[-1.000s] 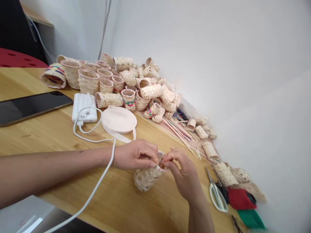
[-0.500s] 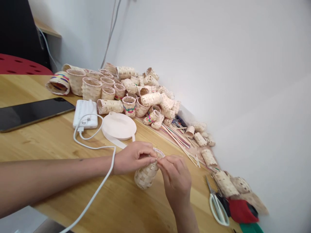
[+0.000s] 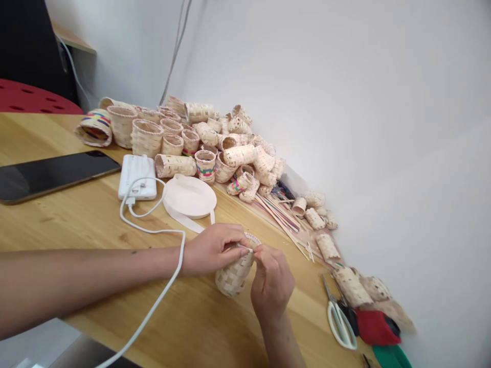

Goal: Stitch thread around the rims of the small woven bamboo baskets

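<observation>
A small woven basket (image 3: 233,276) of pale strips stands tilted on the table, its rim edged in white and pink. My left hand (image 3: 217,249) is closed on the near side of that rim, thumb outside and fingers over the edge. At the rim's right side my right hand (image 3: 273,276) pinches, its fingertips close to the left thumb; what lies between them is too small to make out. From a flat roll of white ribbon (image 3: 192,197), a strip runs toward my left hand and passes out of sight behind it.
Many woven baskets (image 3: 148,137) are heaped along the wall. A phone (image 3: 57,174), a white power bank (image 3: 137,176) and its cable (image 3: 161,296) lie left; the cable crosses my left forearm. Thin coloured strips (image 3: 278,212) and scissors (image 3: 339,322) lie right.
My right hand has shifted slightly up and left, its fingers more curled at the rim. A bit of white edging now shows between the hands. The view has moved slightly.
</observation>
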Available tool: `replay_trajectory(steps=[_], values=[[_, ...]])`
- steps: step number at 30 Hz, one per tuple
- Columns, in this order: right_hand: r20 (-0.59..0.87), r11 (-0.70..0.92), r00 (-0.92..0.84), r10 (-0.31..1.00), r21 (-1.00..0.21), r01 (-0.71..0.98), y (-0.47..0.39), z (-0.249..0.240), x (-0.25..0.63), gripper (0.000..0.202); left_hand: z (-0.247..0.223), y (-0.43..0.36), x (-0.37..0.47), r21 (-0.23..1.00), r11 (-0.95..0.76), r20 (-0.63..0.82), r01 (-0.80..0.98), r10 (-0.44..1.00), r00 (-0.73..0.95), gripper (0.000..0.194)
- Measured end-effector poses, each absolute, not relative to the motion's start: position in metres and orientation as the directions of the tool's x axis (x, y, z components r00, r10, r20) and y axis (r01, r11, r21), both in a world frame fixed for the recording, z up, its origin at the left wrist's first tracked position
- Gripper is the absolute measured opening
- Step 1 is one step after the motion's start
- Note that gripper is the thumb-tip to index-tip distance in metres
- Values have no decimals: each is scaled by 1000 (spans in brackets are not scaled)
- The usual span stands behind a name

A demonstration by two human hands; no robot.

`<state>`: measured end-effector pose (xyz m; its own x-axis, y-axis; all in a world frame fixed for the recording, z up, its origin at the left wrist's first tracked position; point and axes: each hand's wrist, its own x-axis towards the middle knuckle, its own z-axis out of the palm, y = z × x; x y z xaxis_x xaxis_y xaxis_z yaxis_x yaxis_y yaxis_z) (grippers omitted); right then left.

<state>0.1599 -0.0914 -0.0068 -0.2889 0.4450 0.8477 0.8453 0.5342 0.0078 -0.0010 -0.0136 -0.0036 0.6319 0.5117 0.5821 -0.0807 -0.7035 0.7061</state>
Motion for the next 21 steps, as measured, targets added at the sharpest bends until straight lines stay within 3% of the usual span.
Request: replay_trajectory(steps=[7,9,16,21], values=[[823,518,37,567,-391,761,-91,-17,158,16,-4,-11,-1,728,-681,565,-76,532,631,20],[805,514,83,587,-451,730,-90,-18,157,13,-4,-10,0,745,-663,553,-74,552,624,21],[861,557,-131,491,-195,808,-87,-13,157,19,-4,-10,-1,738,-672,561,-68,554,615,21],[867,568,-76,492,-254,783,-90,-14,158,21,-5,-10,-1,729,-682,560,-61,543,626,20]])
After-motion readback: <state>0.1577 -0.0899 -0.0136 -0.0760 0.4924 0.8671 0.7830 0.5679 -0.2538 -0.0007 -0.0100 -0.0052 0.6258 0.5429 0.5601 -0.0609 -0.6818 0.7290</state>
